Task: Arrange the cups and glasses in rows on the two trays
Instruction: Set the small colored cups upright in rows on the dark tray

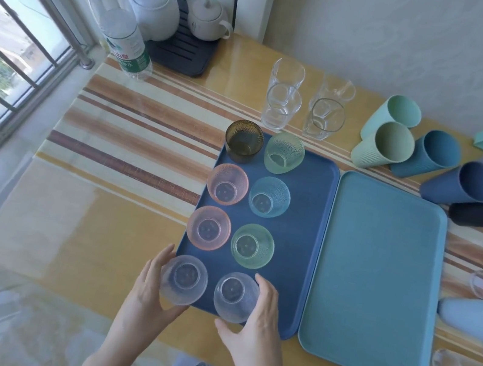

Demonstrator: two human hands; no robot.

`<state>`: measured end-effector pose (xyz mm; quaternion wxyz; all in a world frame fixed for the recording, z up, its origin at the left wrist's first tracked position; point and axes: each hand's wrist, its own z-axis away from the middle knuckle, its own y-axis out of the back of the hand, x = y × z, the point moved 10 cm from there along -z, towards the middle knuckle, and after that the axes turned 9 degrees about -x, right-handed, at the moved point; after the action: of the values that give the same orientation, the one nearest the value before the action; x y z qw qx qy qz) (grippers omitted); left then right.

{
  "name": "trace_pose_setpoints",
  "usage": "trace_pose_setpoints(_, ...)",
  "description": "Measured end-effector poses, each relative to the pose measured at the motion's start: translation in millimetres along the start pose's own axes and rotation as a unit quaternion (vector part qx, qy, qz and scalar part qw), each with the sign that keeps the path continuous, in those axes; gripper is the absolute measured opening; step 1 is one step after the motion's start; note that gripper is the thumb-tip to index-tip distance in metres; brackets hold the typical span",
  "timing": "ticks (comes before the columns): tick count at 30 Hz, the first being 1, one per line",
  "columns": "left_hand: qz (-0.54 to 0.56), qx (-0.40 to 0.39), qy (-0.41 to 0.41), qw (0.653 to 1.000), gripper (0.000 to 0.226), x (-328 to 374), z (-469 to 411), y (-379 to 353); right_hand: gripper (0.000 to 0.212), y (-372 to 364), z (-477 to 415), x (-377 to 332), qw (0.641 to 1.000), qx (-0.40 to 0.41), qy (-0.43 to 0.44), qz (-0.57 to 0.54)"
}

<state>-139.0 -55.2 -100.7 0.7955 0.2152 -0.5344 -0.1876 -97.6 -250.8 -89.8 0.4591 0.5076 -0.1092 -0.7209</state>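
A dark blue tray (303,225) holds several small textured glasses in two columns: a dark one (243,141), two green, two pink, one light blue. At the tray's near edge my left hand (151,292) wraps a clear glass (184,280) and my right hand (258,320) wraps another clear glass (234,296); both glasses rest on the tray. A light blue tray (379,269) lies empty to the right, touching the dark one.
Tall clear glasses (284,94) stand behind the trays. Plastic cups (383,146) in green, blue and dark tones lie at the back right. More glasses and a pale blue cup (479,321) lie at the right edge. Teapots (154,8) and a water bottle (121,31) stand far left.
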Motion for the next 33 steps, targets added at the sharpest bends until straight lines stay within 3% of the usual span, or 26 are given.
trace_pose_setpoints(3,-0.039,-0.006,-0.013,0.999,0.106,-3,1,1,0.077,-1,0,5,1.000,-0.001,-0.004,-0.001)
trace_pose_setpoints(6,-0.051,-0.029,-0.032,0.998,0.116,-1,2,6,0.093,-7,-1,10,0.997,-0.070,-0.019,0.002)
trace_pose_setpoints(8,-0.030,-0.025,-0.041,0.998,0.110,6,3,19,0.101,-4,3,14,0.993,-0.113,-0.031,-0.002)
trace_pose_setpoints(10,0.014,-0.001,-0.029,0.999,0.097,16,1,41,0.093,14,4,10,0.992,-0.111,-0.029,-0.046)
trace_pose_setpoints(13,0.084,0.044,0.018,0.995,0.042,28,-16,67,0.062,59,-10,6,0.993,-0.010,-0.030,-0.111)
trace_pose_setpoints(15,0.076,0.069,0.056,0.993,0.030,35,-36,74,0.051,73,-31,11,0.988,0.012,-0.073,-0.137)
trace_pose_setpoints(20,-0.029,-0.009,0.130,0.991,0.041,42,-82,43,0.051,54,-69,5,0.980,-0.059,-0.119,-0.149)
trace_pose_setpoints(24,-0.073,-0.025,0.137,0.988,0.034,41,-91,31,0.043,54,-76,8,0.987,-0.024,-0.137,-0.087)
trace_pose_setpoints(29,-0.091,-0.016,0.135,0.987,0.023,35,-87,32,0.036,55,-76,5,0.990,-0.013,-0.107,-0.087)
trace_pose_setpoints(33,-0.071,-0.022,0.163,0.984,0.036,28,-83,29,0.041,55,-72,8,0.986,-0.025,-0.120,-0.112)
